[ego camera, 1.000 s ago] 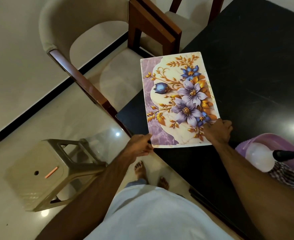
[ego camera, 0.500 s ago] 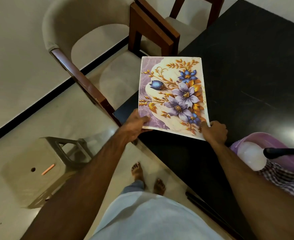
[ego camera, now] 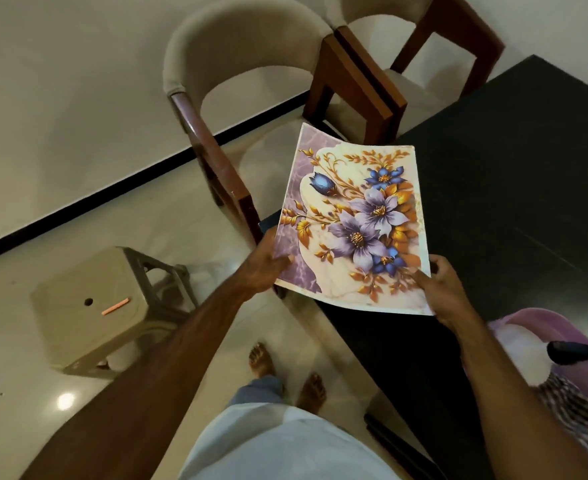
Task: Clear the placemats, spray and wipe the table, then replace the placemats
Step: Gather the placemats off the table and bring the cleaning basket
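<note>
A floral placemat (ego camera: 354,216), cream and purple with blue flowers and gold leaves, is held up off the black table (ego camera: 514,188), tilted over its near left corner. My left hand (ego camera: 264,265) grips the mat's near left edge, thumb on top. My right hand (ego camera: 441,289) pinches its near right corner. The mat's far left corner sticks out past the table over a chair seat.
Two beige upholstered chairs with wooden frames (ego camera: 354,74) stand at the table's left side. A beige plastic stool (ego camera: 95,306) sits on the floor to the left. A purple basin (ego camera: 541,327) with a checked cloth (ego camera: 583,410) and a black handle (ego camera: 579,351) rests at the table's near right.
The placemat has been lifted off the table and drawn toward me and to the left, held by both hands. My view has shifted left.
</note>
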